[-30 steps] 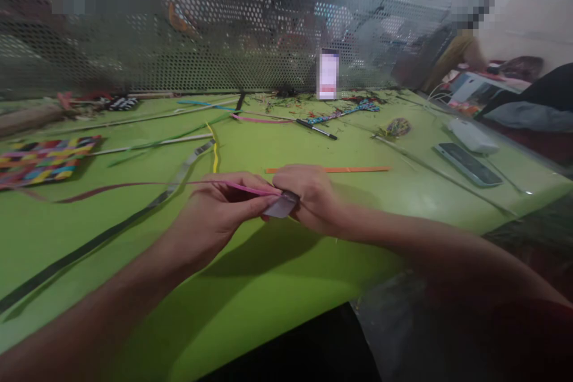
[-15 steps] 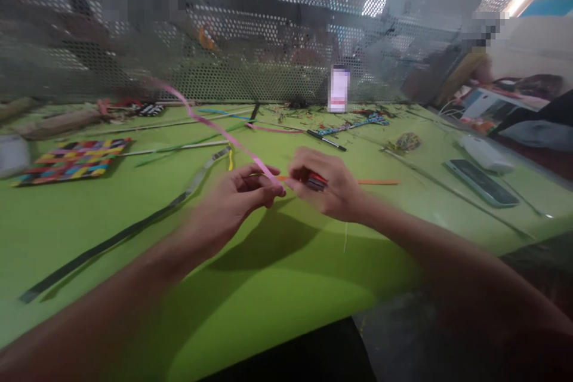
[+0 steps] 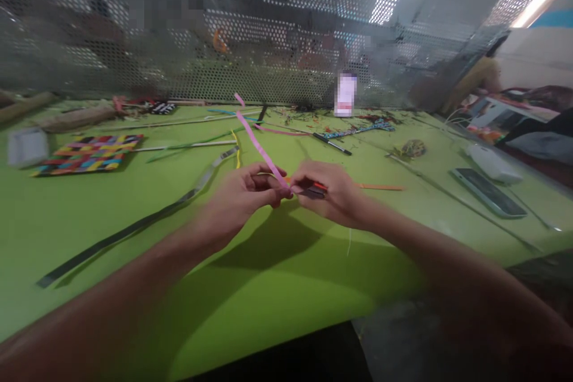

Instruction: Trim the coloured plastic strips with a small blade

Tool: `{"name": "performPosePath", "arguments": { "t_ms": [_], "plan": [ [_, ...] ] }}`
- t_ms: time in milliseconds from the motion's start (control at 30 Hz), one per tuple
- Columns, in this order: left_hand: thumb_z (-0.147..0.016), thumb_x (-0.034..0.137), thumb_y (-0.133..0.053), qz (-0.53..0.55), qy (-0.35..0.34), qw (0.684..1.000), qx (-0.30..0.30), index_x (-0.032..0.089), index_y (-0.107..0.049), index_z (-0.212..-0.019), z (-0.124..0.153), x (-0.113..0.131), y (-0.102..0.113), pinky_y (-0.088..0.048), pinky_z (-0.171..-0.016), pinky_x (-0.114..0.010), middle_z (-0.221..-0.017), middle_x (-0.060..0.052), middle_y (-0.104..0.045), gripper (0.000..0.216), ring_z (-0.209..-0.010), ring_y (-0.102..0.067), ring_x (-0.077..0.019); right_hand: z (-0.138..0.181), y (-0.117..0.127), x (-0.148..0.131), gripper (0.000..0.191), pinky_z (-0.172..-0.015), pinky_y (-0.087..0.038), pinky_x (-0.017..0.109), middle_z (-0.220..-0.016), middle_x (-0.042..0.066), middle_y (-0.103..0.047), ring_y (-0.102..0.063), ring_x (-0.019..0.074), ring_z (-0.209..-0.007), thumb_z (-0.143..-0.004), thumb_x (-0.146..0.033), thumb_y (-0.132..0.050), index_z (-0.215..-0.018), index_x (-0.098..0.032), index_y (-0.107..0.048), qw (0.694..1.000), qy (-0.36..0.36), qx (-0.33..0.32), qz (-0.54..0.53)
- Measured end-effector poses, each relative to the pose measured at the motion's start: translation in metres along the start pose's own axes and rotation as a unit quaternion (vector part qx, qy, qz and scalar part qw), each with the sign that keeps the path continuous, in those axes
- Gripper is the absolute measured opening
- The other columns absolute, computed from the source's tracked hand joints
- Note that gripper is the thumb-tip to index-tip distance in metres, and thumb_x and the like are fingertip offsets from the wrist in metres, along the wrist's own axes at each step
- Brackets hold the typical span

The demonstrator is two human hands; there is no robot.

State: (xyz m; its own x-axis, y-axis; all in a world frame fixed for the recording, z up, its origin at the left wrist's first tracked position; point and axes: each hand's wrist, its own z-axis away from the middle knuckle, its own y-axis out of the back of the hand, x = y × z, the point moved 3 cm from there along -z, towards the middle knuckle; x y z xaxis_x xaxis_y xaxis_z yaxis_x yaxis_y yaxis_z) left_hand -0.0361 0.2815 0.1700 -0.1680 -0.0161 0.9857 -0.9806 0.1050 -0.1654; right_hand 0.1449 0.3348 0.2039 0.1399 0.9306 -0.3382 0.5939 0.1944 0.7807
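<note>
Pinching is what both your hands are doing here: your left hand [image 3: 244, 194] is squeezing the pink strip [image 3: 259, 146] between thumb and fingertips, just above the green table [image 3: 134, 286]. That strip is running long and straight, slanting up and away to the left from your fingers, with its free end pointing toward the mesh screen [image 3: 277, 42] at the back. Right beside it, nearly touching, your right hand [image 3: 329, 191] is gripping a small dark piece with red on it [image 3: 316, 190]; it's too blurry to say more. An orange strip [image 3: 380, 187] is lying flat behind your right hand, and a phone [image 3: 489, 192] is sitting well off to the right.
</note>
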Motion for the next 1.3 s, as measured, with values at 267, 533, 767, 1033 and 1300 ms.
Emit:
{"name": "performPosePath", "arguments": {
  "t_ms": [267,533,767,1033,1300],
  "plan": [
    [-0.077,0.020,-0.089,0.017,0.015,1.000,0.004,0.018,-0.072,-0.088,0.003,-0.003,-0.003,-0.049,-0.068,-0.028,-0.079,0.000,-0.074,0.021,-0.070,-0.062,-0.0135,0.002,-0.005,0.002,0.014,-0.070,-0.030,0.025,-0.081,0.001,-0.057,-0.042,0.0122,-0.074,-0.101,-0.019,-0.059,-0.088,-0.017,-0.054,0.997,0.043,-0.012,0.063],
    [-0.072,0.015,-0.088,0.002,0.047,0.997,-0.058,0.019,-0.067,-0.084,0.008,0.003,-0.015,-0.049,-0.059,-0.024,-0.071,0.003,-0.068,0.024,-0.063,-0.062,-0.0127,0.001,0.004,0.012,0.014,-0.068,-0.024,0.027,-0.080,0.001,-0.050,-0.036,0.0131,-0.072,-0.099,-0.011,-0.054,-0.086,-0.017,-0.054,0.989,0.006,0.019,0.149],
    [-0.075,0.010,-0.079,-0.013,0.045,0.996,-0.076,0.017,-0.067,-0.077,0.008,-0.001,-0.019,-0.049,-0.057,-0.022,-0.067,0.004,-0.062,0.014,-0.057,-0.054,-0.0089,0.000,-0.001,0.015,0.017,-0.069,-0.028,0.025,-0.079,0.000,-0.052,-0.038,0.0121,-0.072,-0.101,-0.023,-0.062,-0.087,-0.017,-0.055,0.992,0.004,0.049,0.119],
    [-0.086,0.016,-0.075,0.061,0.059,0.995,-0.046,0.017,-0.069,-0.079,0.009,-0.011,-0.018,-0.051,-0.053,-0.021,-0.068,0.002,-0.065,0.009,-0.058,-0.059,-0.0097,0.000,0.000,0.019,0.015,-0.069,-0.031,0.025,-0.079,0.000,-0.054,-0.042,0.0120,-0.072,-0.101,-0.023,-0.060,-0.087,-0.017,-0.055,0.994,-0.013,0.051,0.096],
    [-0.084,0.022,-0.084,0.070,0.065,0.994,-0.059,0.017,-0.066,-0.077,0.009,-0.007,-0.019,-0.051,-0.047,-0.020,-0.063,0.001,-0.067,0.020,-0.054,-0.062,-0.0106,0.003,0.004,0.021,0.013,-0.068,-0.025,0.027,-0.085,0.004,-0.055,-0.039,0.0133,-0.073,-0.101,-0.015,-0.061,-0.089,-0.015,-0.057,0.970,-0.050,0.038,0.234]
  ]
}}
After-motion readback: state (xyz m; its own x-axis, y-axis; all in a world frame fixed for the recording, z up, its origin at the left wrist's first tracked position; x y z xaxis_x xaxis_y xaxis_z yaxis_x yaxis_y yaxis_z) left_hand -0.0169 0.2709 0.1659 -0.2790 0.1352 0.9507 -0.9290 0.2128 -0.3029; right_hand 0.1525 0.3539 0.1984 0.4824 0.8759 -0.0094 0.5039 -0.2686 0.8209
